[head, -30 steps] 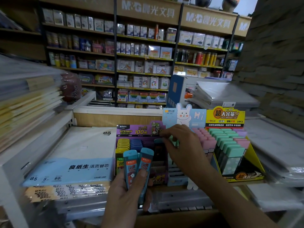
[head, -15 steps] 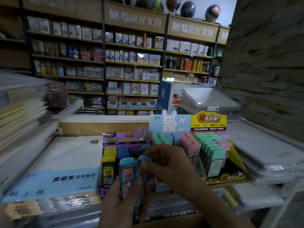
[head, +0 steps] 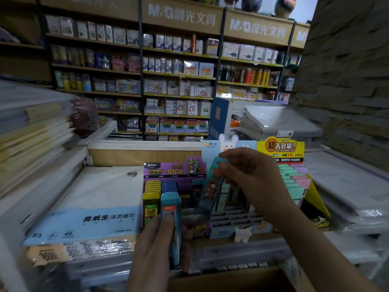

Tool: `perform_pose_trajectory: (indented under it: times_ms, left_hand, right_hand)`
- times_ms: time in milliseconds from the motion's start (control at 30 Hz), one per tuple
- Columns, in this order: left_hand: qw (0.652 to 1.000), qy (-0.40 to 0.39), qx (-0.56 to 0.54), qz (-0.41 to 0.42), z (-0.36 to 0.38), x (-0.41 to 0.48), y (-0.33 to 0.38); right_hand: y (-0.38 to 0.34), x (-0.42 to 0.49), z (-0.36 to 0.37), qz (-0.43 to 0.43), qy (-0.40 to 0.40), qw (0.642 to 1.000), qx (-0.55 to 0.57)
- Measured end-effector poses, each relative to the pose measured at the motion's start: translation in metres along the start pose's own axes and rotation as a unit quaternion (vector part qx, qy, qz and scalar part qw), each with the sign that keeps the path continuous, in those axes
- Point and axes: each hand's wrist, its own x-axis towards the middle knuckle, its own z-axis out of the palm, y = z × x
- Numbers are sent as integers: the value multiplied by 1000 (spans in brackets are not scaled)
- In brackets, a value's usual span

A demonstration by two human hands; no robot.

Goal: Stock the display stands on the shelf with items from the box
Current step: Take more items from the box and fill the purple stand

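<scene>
While the person is standing at the shelf [head: 242, 251], stocked wall shelving [head: 179, 76] is filling the room far behind the purple display stand [head: 174, 171]. Left of that stand a wrapped stack of loose-leaf paper [head: 101, 207] is lying. Right of it a blue rabbit display stand [head: 231, 220] is showing bare slots, and further right a yellow display stand [head: 315, 199] is sitting nearly full. In front of the purple stand, nearest the person, the brown box [head: 231, 279] is just edging into sight.

The left hand [head: 151, 249] is gripping a teal lead case [head: 170, 218] upright in front of the purple stand, with the thumb pressing on its label. The right hand [head: 252, 182] is pinching a second teal case [head: 212, 186] by its upper end, tilted, over the purple stand's right edge.

I'd judge these cases to be light, stiff and slick-sided. Pinching the narrow edges near the cap is looking like the safest hold for lowering one into a slot.
</scene>
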Motion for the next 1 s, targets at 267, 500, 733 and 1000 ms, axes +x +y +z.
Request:
perform_pose_trajectory:
  times_ms: [267,500,733,1000]
  left_hand:
    - [1000,-1,10,24,-7,7,0]
    - [999,15,27,26,-10,10,-1]
    - [999,21,33,20,-12,14,-3]
    - [999,8,24,34,-11,15,-5]
  right_hand:
    - [13,16,13,-28,-15,991,-133]
    - [22,20,26,-70,-57,964,-252]
    - [33,20,31,-136,-88,929,-334]
    - [44,13,37,-173,-87,901,-388]
